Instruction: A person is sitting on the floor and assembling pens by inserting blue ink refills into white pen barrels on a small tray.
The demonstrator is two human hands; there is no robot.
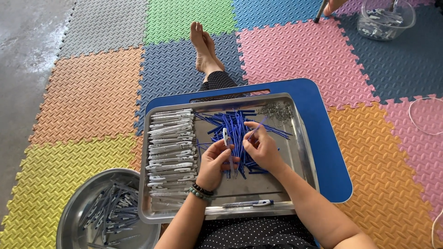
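Head view, seated person, lap desk (330, 152) (blue, rounded corners) across legs.

1. Tray (302, 152): rectangular, steel, sits on lap desk. L side: stacked row of white pen barrels (171, 147), laid parallel. Centre: loose pile of blue refills (233, 124). Top R corner: small heap of metal springs (276, 110). Front edge: one assembled pen (247, 203), lying flat.
2. Left hand (213, 163): fingers curled shut, thumb and forefinger pinching a white pen barrel (225, 137), held approx. upright over the refill pile. Beaded bracelets (200, 191) at wrist.
3. Right hand (263, 147): fingertips pinched shut on a single blue refill (256, 128), tilted up and to the R. Hands near each other, just apart; refill tip not touching barrel.
4. Round steel bowl (74, 216): on floor mat, L of tray, holds assembled pens.
5. Clear plastic tub (386, 18): top R, on mat, well apart; holds pale parts, kind cannot be told.
6. Floor: interlocking foam mats (92, 92), orange, yellow, pink, blue, green, grey squares.

No labels or signs legible.
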